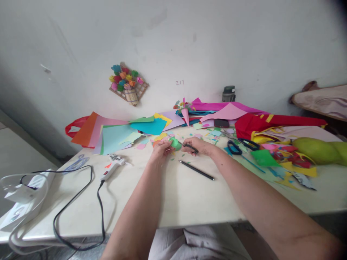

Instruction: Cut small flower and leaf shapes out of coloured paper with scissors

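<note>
My left hand (163, 151) pinches a small piece of green paper (176, 144) above the middle of the table. Around the black handles of a pair of scissors (192, 147) my right hand (200, 145) is closed. The scissor blades point left and meet the green paper; whether they are parted there is too small to tell. Closer to me, a black pen (196, 170) lies slantwise on the tabletop. Small coloured paper scraps (162, 136) are scattered behind and around both hands.
A glue gun (112, 169) with its black cord lies left, near a white power strip (27, 202). Coloured sheets (114, 137) line the back. Right are larger scissors (241, 145), paper scraps (282, 159) and a red cloth (271, 124). A paper bouquet (127, 81) hangs on the wall.
</note>
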A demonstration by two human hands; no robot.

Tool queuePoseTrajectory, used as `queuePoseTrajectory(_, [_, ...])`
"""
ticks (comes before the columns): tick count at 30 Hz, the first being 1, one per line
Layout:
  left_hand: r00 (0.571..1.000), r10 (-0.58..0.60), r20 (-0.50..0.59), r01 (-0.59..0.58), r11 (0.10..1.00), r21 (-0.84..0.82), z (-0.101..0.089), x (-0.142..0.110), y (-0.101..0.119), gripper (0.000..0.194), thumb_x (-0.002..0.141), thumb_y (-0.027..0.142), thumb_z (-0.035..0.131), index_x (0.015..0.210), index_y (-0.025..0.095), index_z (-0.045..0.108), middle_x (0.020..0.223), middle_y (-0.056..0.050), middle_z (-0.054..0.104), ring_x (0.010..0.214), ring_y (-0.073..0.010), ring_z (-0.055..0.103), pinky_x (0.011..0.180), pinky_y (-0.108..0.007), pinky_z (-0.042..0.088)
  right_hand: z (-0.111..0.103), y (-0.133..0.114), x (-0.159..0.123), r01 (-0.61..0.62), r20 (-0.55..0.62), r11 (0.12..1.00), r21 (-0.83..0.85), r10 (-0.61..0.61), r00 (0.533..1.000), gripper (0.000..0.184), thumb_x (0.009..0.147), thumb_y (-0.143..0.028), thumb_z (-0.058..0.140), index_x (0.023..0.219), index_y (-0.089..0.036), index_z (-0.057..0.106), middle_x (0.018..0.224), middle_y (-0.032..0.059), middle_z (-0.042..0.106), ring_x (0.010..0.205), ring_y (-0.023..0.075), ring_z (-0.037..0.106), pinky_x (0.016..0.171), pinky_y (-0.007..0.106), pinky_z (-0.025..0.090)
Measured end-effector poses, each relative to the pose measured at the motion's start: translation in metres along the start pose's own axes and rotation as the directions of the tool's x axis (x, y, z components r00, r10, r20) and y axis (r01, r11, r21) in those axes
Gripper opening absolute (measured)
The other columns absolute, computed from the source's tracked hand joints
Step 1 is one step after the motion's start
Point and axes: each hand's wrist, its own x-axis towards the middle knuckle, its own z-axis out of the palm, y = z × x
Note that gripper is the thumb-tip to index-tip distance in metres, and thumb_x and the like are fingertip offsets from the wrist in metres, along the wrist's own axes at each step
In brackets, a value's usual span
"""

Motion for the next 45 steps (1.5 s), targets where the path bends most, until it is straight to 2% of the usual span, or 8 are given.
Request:
queuePoseTrajectory(15, [0.999,0.013,-0.036,-0.014,0.999,-0.033,0.0031,-0.0022,0.0024,0.030,0.053,0.023,0.085,0.060,0.013,0.057,0.065,-0.001,0.061,0.059,-0.0123,0.059,0.059,-0.027,0.054,-0.0001,-0.0022,0.0000,0.008,-0.011,0.999,0.033,-0.007,1.000,0.019,0.070,-0.034,0.061,0.066,-0.017,0.053,0.051,-0.0062,0.044,0.041,0.0069,0.041,0.039,0.021,0.032])
queuePoseTrajectory(22, [0.995,-0.011,-0.095,0.006,0.999,-0.049,0.0099,-0.0068,0.0085,0.022,0.057,0.015,0.081,0.062,0.012,0.060,0.066,-0.001,0.064,0.061,-0.0121,0.061,0.057,-0.025,0.055,-0.0014,-0.0005,0.0017,-0.001,-0.006,0.999,0.051,0.002,1.000,0.020,0.067,-0.035,0.063,0.067,-0.017,0.054,0.050,-0.0062,0.044,0.040,0.0072,0.041,0.038,0.021,0.031])
queuePoseTrajectory(31, [0.994,-0.011,-0.104,0.004,0.997,-0.072,0.0073,-0.0042,0.0067,0.016,0.061,0.012,0.077,0.065,0.013,0.061,0.069,-0.002,0.066,0.062,-0.0136,0.064,0.058,-0.025,0.057,-0.0019,0.0006,0.0015,-0.005,-0.011,0.999,0.039,0.005,1.000,0.022,0.069,-0.037,0.062,0.068,-0.016,0.056,0.049,-0.0059,0.045,0.039,0.0074,0.041,0.038,0.021,0.031])
queuePoseTrajectory(37, [0.994,-0.005,-0.109,-0.003,0.997,-0.074,0.0071,-0.0040,0.0070,0.017,0.062,0.012,0.078,0.067,0.012,0.061,0.070,-0.003,0.066,0.062,-0.0132,0.064,0.061,-0.026,0.058,-0.0031,0.0016,0.0015,0.003,0.001,0.999,0.043,-0.004,1.000,0.024,0.069,-0.039,0.063,0.068,-0.016,0.056,0.049,-0.0059,0.045,0.039,0.0070,0.041,0.038,0.021,0.031])
queuePoseTrajectory(45, [0.996,0.008,-0.088,-0.015,0.997,-0.082,0.0072,-0.0048,0.0071,0.021,0.062,0.015,0.081,0.069,0.011,0.062,0.075,-0.007,0.069,0.070,-0.0170,0.068,0.071,-0.029,0.058,-0.0021,-0.0023,-0.0006,-0.001,-0.002,0.999,0.043,0.001,1.000,0.025,0.068,-0.039,0.064,0.065,-0.017,0.054,0.048,-0.0059,0.044,0.039,0.0069,0.040,0.039,0.022,0.030])
